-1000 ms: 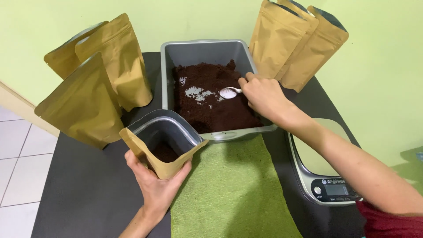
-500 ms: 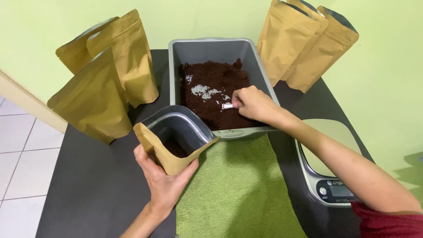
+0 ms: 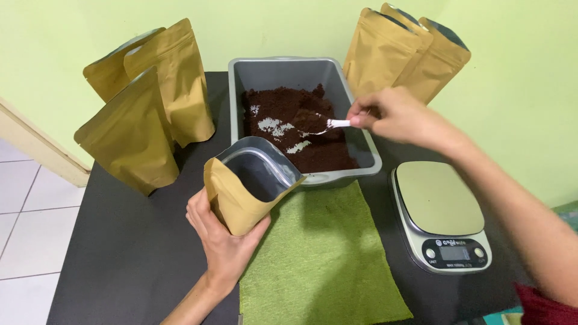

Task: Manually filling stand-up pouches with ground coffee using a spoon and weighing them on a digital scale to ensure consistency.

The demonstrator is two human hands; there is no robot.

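The left hand (image 3: 226,244) wraps its grip around the lower part of an open kraft stand-up pouch (image 3: 250,183), holding it tilted with its mouth toward the grey loaf pan (image 3: 289,69); the pouch's rim sits just beside the pan's near edge, above the green cloth (image 3: 319,253); the right hand (image 3: 397,117) pinches the white handle of a small spoon (image 3: 328,127) between its fingertips, the grip clenched on it, with the bowl of the spoon over the dark brown ground powder (image 3: 301,129) in the pan; pale patches show on the powder's surface; a digital kitchen scale (image 3: 439,213) with a steel top stands on the black table (image 3: 126,241) to the right of the cloth, below the right forearm; three kraft pouches (image 3: 144,114) stand on the left of the pan and a group of further pouches (image 3: 400,54) stands behind its right corner against the pale green wall.
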